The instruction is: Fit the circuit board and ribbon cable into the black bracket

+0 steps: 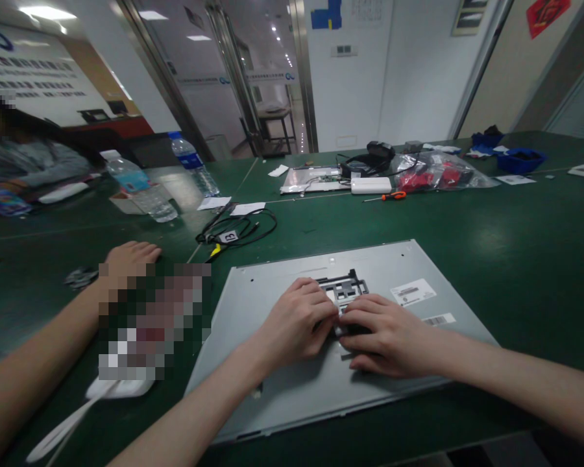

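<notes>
— Starting at the far left, what lies on the dark green table (516,259)?

— A co-worker's bare forearm (39,363) stretches across it, the hand (129,258) resting palm down; part of it is blurred out. A white flat object (119,388) lies just under that arm. Behind stand two clear plastic water bottles with blue labels (141,188), and a coil of black cable with a small white tag (236,230) lies to their right.

— And the person's own hands?

— Both rest on a flat grey metal panel (272,383) lying flat near the table's front edge. The left hand (296,324) is curled, knuckles up, fingertips pressed down on a small black plastic bracket (343,288) at the panel's middle. The right hand (389,334) meets it from the other side, fingers bent and pressing the same bracket; the two hands touch at the fingertips. Whether either truly pinches the piece, I cannot tell.

— Anything to the right?

— White barcode stickers (413,292) sit on the panel just beside the right hand. Farther back lie an orange-handled screwdriver (389,196), a clear plastic bag with red parts (438,172) and a blue tray (520,159).
</notes>
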Available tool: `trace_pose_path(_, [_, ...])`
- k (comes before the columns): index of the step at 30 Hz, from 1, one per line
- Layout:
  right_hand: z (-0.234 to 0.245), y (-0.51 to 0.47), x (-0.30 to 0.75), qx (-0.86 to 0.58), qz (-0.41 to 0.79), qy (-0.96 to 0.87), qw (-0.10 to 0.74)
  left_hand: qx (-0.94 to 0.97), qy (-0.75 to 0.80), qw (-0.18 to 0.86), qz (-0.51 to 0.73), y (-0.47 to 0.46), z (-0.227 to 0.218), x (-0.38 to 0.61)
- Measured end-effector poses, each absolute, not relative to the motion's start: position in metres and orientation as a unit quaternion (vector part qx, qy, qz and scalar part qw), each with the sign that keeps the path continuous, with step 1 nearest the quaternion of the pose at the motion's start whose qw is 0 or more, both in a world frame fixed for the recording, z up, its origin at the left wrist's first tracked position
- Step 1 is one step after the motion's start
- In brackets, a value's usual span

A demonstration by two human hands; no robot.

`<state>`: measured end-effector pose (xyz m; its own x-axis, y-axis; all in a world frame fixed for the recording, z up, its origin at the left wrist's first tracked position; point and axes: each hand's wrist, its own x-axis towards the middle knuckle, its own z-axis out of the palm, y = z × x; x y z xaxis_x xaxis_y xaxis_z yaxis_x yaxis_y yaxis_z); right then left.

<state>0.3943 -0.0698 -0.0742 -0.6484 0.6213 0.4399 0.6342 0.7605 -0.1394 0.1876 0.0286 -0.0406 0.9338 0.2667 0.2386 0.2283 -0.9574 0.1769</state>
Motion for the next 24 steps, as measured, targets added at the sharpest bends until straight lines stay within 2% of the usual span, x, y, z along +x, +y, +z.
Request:
trace_pose_path(15, [-0.0735,-0.0687,0.3932,-0.342,-0.004,-0.909,0.237,0.97,0.081,0.17,0.155,0.0377,-0.0379,0.1841])
trace_pose_path(24, [-0.0727,-0.0688,0.3939,-0.343,-0.009,-0.909,0.236,0.969,0.08,0.188,0.138,0.0388,-0.0369,0.1823])
